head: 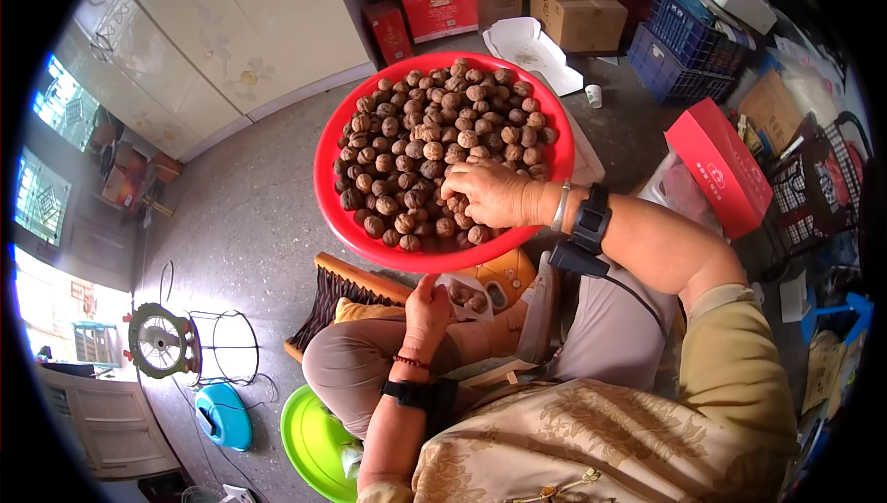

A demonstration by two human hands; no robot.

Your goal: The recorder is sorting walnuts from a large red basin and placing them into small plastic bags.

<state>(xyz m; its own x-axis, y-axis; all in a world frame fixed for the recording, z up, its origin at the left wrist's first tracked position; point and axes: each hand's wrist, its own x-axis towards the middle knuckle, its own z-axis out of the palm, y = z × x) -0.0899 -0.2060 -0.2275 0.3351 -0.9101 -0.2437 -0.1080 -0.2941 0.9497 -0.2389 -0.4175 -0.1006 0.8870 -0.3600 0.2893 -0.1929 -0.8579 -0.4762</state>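
A wide red plastic basin (327, 215) is heaped with brown walnuts in their shells (433, 132). My right hand (490, 192) reaches over its near right part, fingers curled down among the nuts. Whether a walnut is between those fingertips is hidden. Below the basin's near rim, my left hand (425, 310) pinches the edge of a thin clear plastic bag (483, 310). Several walnuts (468, 295) lie inside this bag, which hangs between my knees.
A wooden stool with woven straps (339, 302) stands by my left knee, and a green lid or basin (308, 437) lies behind it. Farther left are a fan (161, 341) and a blue basin (223, 416). Cardboard boxes (582, 25) and blue crates (682, 63) line the far right.
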